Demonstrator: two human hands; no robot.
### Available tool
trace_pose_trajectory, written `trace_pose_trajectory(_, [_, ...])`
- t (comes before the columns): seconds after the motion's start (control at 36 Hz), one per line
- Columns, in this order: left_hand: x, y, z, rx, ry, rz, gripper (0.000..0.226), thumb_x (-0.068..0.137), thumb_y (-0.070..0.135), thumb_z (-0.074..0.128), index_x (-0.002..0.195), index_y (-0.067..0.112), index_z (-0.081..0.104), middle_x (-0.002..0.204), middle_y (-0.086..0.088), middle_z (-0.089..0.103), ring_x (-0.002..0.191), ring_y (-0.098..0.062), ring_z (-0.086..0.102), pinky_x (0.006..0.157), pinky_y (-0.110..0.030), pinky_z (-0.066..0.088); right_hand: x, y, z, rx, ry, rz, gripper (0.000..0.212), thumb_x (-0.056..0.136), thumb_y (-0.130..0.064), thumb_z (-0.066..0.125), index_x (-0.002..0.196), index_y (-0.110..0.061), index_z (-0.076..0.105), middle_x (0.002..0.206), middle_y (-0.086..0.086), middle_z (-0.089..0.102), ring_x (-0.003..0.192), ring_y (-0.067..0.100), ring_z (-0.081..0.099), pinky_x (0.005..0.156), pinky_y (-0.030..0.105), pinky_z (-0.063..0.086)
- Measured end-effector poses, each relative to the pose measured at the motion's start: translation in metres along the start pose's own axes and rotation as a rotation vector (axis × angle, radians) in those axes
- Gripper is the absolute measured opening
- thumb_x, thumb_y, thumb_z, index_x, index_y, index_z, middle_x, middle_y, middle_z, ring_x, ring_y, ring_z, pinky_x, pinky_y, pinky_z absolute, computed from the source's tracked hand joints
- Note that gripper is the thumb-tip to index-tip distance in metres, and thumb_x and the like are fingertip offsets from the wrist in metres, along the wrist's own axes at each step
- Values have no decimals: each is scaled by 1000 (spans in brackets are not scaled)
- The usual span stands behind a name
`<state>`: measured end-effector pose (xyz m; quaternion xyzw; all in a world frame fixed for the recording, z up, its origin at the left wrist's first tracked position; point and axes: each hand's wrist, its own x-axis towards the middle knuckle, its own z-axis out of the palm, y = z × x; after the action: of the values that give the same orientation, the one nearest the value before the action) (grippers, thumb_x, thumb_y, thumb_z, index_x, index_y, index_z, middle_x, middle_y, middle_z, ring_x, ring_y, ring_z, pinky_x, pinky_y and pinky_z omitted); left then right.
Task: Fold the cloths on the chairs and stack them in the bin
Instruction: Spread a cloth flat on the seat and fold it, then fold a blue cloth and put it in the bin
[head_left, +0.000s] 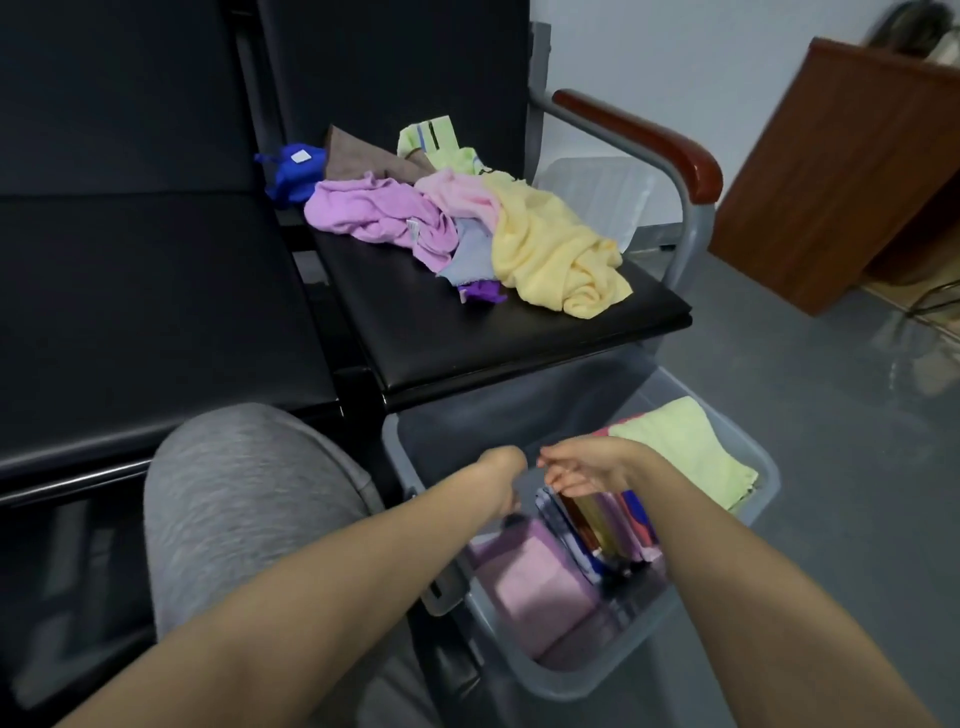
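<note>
1. A row of black chairs (156, 291) is seen across the left and centre. The seat on the right (519, 343) is flanked by a wooden armrest (649, 140).
2. A brown wooden cabinet (841, 171) is seen at the upper right, well apart from the chairs.
3. A grey bin (613, 670) is set on the floor just in front of the right seat.
4. A knee in grey fabric (234, 493) is seen to the left of the bin.
5. An unfolded pile is heaped on the right seat. A yellow cloth (550, 249) and a lilac cloth (374, 213) lie foremost, with a pink cloth (457, 195) between them. A brown cloth (358, 156), a blue cloth (291, 171) and a light green cloth (436, 143) lie behind.
6. Folded cloths are held in the bin. A pale green one (680, 447) lies at the far side and a pink one (535, 587) at the near side. A row of upright ones (608, 525) stands between them.
7. The right hand (582, 470) is held over the upright row with its fingers stretched out and loose, and nothing is gripped. Contact cannot be made out through the blur.
8. The left hand (501, 467) is bent down into the bin. Its fingers are hidden, so its grip cannot be told.
</note>
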<state>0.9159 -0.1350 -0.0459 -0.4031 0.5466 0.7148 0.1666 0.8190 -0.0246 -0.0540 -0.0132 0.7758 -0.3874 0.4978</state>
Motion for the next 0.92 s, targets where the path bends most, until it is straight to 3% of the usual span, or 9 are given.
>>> trace_pose_trajectory(0.06, [-1, 15, 2, -30, -74, 29, 28, 97, 7, 38, 70, 10, 43, 64, -4, 46, 54, -14, 40, 52, -21, 33, -6, -17, 1, 18, -82, -46, 25, 101, -28, 42, 86, -14, 57, 59, -5, 63, 53, 4, 57, 58, 16, 48])
trace_pose_trajectory(0.14, [-9, 40, -1, -69, -145, 96, 32, 97, 5, 31, 69, 13, 45, 37, 1, 49, 49, -10, 46, 56, -19, 35, -22, -48, 3, -16, -111, -131, 30, 102, -21, 38, 79, -12, 54, 54, -5, 60, 46, 2, 51, 49, 14, 44])
trace_pose_trajectory(0.31, [-37, 105, -27, -131, -207, 237, 27, 97, 4, 28, 80, 9, 49, 78, -7, 52, 67, -13, 50, 60, -20, 40, -53, -121, 1, -103, -10, -343, 33, 100, -19, 42, 67, -13, 47, 35, -8, 35, 31, 5, 25, 46, 17, 17])
trace_pose_trajectory(0.36, [-43, 127, -41, -170, -206, 288, 27, 97, 3, 28, 82, 8, 50, 78, -8, 54, 67, -14, 51, 60, -21, 42, -53, -147, 3, -120, -8, -431, 30, 98, -19, 44, 69, -12, 47, 33, -8, 29, 28, 6, 19, 40, 16, 15])
trace_pose_trajectory(0.47, [-50, 159, -76, -193, -176, 358, 27, 96, 1, 31, 79, 5, 51, 51, -8, 62, 66, -15, 52, 64, -20, 43, -44, -188, 17, -122, 17, -540, 25, 98, -23, 47, 75, -13, 54, 35, -6, 30, 28, 5, 19, 35, 13, 17])
trace_pose_trajectory(0.5, [-50, 165, -85, -194, -167, 370, 25, 96, 0, 32, 81, 4, 52, 57, -8, 64, 67, -15, 53, 64, -20, 44, -41, -197, 21, -132, 37, -564, 25, 97, -25, 49, 75, -13, 55, 36, -6, 31, 29, 5, 20, 36, 13, 18])
trace_pose_trajectory(0.58, [-46, 184, -112, -211, -97, 403, 19, 94, 0, 36, 89, 7, 53, 79, -9, 59, 65, -14, 55, 59, -20, 44, -32, -225, 34, -144, 45, -617, 26, 96, -28, 52, 74, -14, 58, 41, -4, 36, 35, 3, 22, 41, 17, 15])
trace_pose_trajectory(0.78, [-21, 222, -171, -180, 112, 466, 19, 97, 6, 37, 105, 8, 55, 85, -4, 61, 70, -14, 55, 66, -23, 46, 3, -282, 56, -94, 97, -644, 16, 93, -22, 57, 101, -12, 68, 61, -1, 49, 49, 8, 36, 48, 19, 30])
trace_pose_trajectory(0.92, [11, 256, -215, -63, 304, 451, 19, 99, 11, 37, 110, 8, 52, 101, -8, 56, 70, -15, 52, 60, -22, 43, 36, -328, 71, -123, 242, -715, 21, 94, -5, 44, 101, -14, 61, 70, 3, 52, 53, 11, 41, 45, 16, 32])
